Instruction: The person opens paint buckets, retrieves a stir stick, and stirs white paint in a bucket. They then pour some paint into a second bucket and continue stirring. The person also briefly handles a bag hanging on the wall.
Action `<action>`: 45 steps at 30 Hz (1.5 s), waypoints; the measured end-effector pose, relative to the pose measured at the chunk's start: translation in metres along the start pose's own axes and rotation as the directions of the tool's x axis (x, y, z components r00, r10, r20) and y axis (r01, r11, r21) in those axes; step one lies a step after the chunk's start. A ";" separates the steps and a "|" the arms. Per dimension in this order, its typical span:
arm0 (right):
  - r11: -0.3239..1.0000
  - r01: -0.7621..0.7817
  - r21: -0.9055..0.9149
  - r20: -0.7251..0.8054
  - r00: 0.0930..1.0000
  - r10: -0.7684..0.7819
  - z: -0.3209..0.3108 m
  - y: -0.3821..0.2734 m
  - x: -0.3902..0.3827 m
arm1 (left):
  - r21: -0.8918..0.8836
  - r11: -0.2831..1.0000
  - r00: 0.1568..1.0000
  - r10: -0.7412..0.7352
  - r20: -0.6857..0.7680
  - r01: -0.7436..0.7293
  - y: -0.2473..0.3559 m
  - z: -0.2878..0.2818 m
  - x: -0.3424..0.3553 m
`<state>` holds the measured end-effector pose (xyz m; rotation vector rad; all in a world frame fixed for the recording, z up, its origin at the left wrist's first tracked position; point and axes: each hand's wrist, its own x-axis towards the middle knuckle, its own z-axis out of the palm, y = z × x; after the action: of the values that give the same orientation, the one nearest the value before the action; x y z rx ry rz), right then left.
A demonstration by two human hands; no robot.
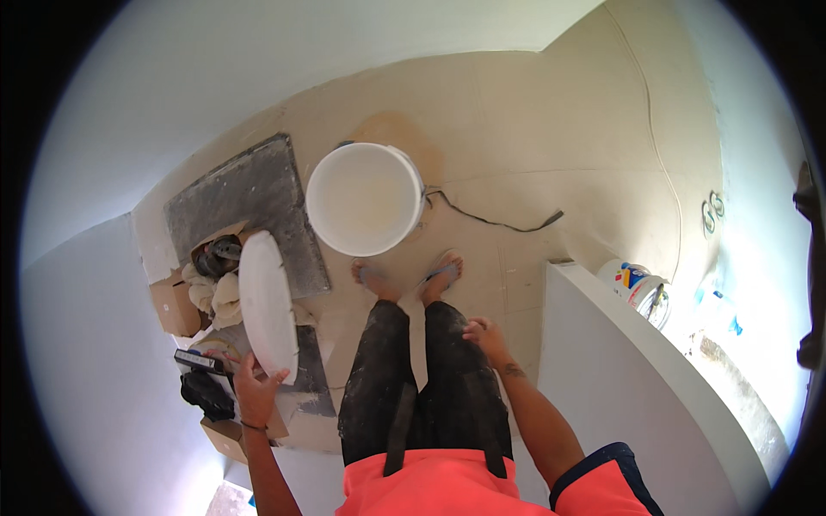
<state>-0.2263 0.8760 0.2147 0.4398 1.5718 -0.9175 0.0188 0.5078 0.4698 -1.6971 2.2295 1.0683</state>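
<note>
My left hand grips the near edge of a large white round lid. The lid is tilted up on the left, above boxes and bundled things. My right hand is beside my right thigh, fingers loosely bent and apart, with nothing seen in it. In front of my feet stands a big white bucket, uncovered, with a pale, cloudy beige surface inside. A dark strap or cord lies on the floor to the right of the bucket.
A dark, dusty board lies left of the bucket. Cardboard boxes, pale cloths and a black bag crowd the left wall. A low white wall rises on my right, with a printed white bucket beyond it.
</note>
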 end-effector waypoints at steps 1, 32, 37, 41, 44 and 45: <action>0.999 -0.036 0.008 -0.025 0.999 0.036 -0.004 0.000 -0.001 | -0.114 0.994 1.000 -0.003 0.001 0.004 0.002 -0.006 0.006; 0.670 0.395 -0.628 -0.022 0.852 -0.523 0.046 -0.130 0.384 | 0.094 0.814 0.819 0.573 0.038 -0.574 0.079 0.390 0.231; 0.632 0.420 -0.651 -0.107 0.774 -0.624 0.080 -0.119 0.456 | 0.123 0.660 0.671 0.732 0.115 -0.741 0.134 0.429 0.260; 0.430 0.399 -0.810 0.011 0.742 -0.670 0.068 -0.087 0.477 | 0.187 0.709 0.718 0.592 0.365 -0.680 0.157 0.470 0.342; 0.542 0.487 -0.685 -0.120 0.658 -0.743 0.033 -0.068 0.462 | 0.262 0.595 0.613 0.522 0.592 -0.760 0.164 0.514 0.400; 0.534 0.503 -0.679 -0.152 0.616 -0.773 0.020 -0.063 0.449 | 0.353 0.520 0.588 0.401 0.703 -0.778 0.164 0.528 0.415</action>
<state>-0.3605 0.7269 -0.1928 -0.5012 2.4262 -0.8437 -0.4294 0.5199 -0.0564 -0.2029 2.3880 0.5978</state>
